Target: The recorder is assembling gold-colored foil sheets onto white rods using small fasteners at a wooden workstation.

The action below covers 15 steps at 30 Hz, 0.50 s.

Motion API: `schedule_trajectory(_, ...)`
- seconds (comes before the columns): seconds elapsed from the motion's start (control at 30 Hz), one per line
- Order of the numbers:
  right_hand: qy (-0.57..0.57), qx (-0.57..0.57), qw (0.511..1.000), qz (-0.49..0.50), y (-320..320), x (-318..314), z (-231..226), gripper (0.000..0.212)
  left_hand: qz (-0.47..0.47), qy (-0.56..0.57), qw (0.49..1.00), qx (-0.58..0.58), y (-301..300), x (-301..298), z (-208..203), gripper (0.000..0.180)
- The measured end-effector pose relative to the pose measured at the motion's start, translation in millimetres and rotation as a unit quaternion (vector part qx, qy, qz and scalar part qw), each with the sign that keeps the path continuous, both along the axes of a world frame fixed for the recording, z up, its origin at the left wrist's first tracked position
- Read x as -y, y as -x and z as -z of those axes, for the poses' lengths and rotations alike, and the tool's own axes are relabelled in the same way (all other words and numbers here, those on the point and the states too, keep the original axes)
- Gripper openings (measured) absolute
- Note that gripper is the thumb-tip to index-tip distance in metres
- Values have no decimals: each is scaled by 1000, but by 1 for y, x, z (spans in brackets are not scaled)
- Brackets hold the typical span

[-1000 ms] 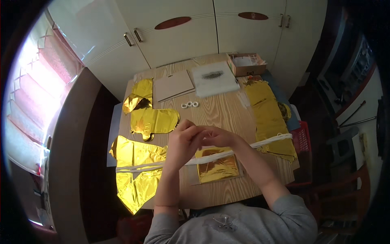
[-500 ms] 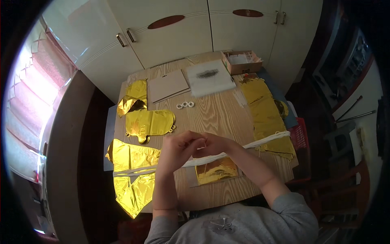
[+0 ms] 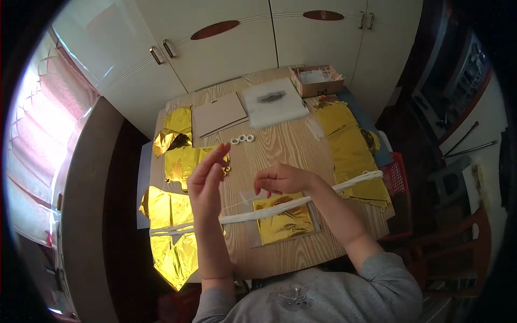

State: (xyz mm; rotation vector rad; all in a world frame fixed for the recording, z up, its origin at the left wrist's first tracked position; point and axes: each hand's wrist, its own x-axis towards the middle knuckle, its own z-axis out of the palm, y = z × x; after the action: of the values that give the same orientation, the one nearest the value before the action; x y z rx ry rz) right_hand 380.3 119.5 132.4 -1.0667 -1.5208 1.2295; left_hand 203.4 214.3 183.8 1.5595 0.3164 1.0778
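Observation:
My left hand is raised over the left-middle of the table, its fingers stretched upward with the thumb alongside. To its right, my right hand hangs with bent fingers pinched together. A thin white thread runs between the right fingertips and the left wrist area. Below both hands, a long bundle of white string lies across the table over a folded gold foil balloon in clear wrapping. Its left end crosses a flat gold foil balloon; its right end rests on another gold foil piece.
More gold foil balloons lie on the left. Small white rolls sit mid-table, with brown cardboard, a translucent bag and an open box behind. A red basket stands beside the table's right edge.
My hands were together over the string and have now parted. The left hand has straightened its fingers upward; the right has moved slightly right. The thread now shows between them.

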Motion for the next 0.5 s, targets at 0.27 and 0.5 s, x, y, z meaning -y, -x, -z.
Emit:
schedule_trajectory(0.27,-191,-61,957,211,-23,19,-14,17,155,-82,978,-113,10,-7,0,7)
schedule_trajectory(0.5,-210,195,949,134,6,19,-27,10,-16,-123,990,-69,-18,11,2,12)
